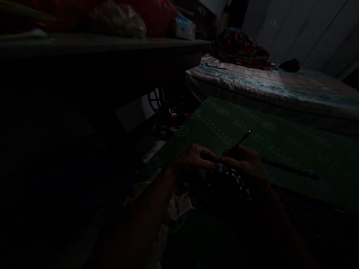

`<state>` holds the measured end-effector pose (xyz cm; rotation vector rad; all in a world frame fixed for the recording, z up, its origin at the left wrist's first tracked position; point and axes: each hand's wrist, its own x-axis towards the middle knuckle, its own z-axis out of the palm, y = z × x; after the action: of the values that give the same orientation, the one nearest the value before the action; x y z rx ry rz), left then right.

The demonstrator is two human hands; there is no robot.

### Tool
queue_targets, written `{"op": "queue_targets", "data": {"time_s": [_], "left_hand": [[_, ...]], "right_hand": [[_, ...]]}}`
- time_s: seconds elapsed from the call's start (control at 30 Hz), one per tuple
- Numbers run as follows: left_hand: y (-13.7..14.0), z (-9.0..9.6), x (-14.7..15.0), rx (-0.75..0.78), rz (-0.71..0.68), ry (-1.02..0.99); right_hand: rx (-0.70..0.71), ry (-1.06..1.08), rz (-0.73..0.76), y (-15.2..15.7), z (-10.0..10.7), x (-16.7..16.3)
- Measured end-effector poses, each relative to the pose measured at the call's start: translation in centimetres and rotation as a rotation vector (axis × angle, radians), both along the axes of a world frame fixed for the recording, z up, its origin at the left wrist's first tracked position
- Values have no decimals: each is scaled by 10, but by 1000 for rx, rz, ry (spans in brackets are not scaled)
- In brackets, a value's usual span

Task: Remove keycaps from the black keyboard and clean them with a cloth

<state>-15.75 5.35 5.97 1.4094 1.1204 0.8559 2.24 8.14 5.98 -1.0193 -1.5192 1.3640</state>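
Note:
The picture is very dark. My left hand (pixel 198 157) is closed, its thumb and fingers pinching the edge of a dark piece with small white patches (pixel 230 175). Close against it, my right hand (pixel 245 160) is closed around a slim dark tool with a shiny tip (pixel 246 135), which points up and to the right. The right fingertips meet the left ones at the edge of the dark piece. What the piece is made of cannot be made out, and its lower part fades into shadow.
Under my hands lies a green printed board (pixel 217 125), with a dark knobbly strip (pixel 290 168) on it. A table (pixel 118 46) with bags stands at left. Behind is a bed (pixel 281 86) with a patterned cloth heap (pixel 239 48). Pale cloth (pixel 179 206) hangs below my left hand.

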Motion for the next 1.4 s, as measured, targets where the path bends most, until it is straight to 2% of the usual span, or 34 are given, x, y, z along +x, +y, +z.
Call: {"op": "queue_targets", "data": {"time_s": [0.17,0.33,0.53,0.8,1.0,1.23,1.4], "left_hand": [[0,0,-1,-8,-28,-26],[1,-1,-2,12,-1,18],[2,-2,-2,18,9,-20],[0,2,-2,-53,14,-79],[3,-2,0,-92,52,-193],[7,-10,2,25,94,-80],[9,-15,2,115,94,26]], "right_hand": [[-32,13,25,-1,4,1],[-21,-24,-7,-2,6,0],[-50,-27,-1,-1,6,2],[-111,69,47,0,2,1],[-115,41,-22,-2,6,0],[-59,-119,-102,-1,7,-3],[34,-138,1,0,1,0]]}}
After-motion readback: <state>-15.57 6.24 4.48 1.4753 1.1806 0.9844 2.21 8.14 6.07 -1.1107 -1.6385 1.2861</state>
